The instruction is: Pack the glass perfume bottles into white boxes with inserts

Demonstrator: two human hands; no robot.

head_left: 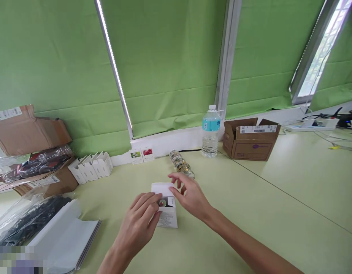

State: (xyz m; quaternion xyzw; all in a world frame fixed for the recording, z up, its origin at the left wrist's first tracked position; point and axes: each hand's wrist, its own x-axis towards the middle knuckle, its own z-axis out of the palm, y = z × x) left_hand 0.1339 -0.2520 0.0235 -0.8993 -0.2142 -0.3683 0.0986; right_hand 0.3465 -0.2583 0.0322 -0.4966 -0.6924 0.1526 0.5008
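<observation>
The box point(168, 219), small and white, is on the table point(227, 239), nearer the person than the bottle point(211, 131) and to its left. Its flap point(161, 188) stands up on the side toward the bottle, and a dark panel with a round part point(162, 203) shows below the flap.

The left hand point(140, 217), farther left of the bottle than the box, grips the box by its left side, fingers bent over it. The right hand point(190, 192), nearer the person than the bottle and a little to its left, is partly open: the thumb is at the flap's right edge, the forefinger is raised apart from it, and the other fingers are curled. Whether the thumb presses the flap I cannot tell.

Left of the bottle and a little nearer lies a shiny roll point(181, 164). Farther left of the bottle are two picture cards point(141, 155), then a row of white cartons point(90, 167). At the far left from the bottle are stacked brown boxes point(62, 180), a clear bag point(33, 219) with dark contents, and white sheets point(66, 243).

Just right of the bottle stands an open carton point(251, 144); well to its right is a power strip point(309, 127). Green blinds point(170, 64) hang behind the bottle.
</observation>
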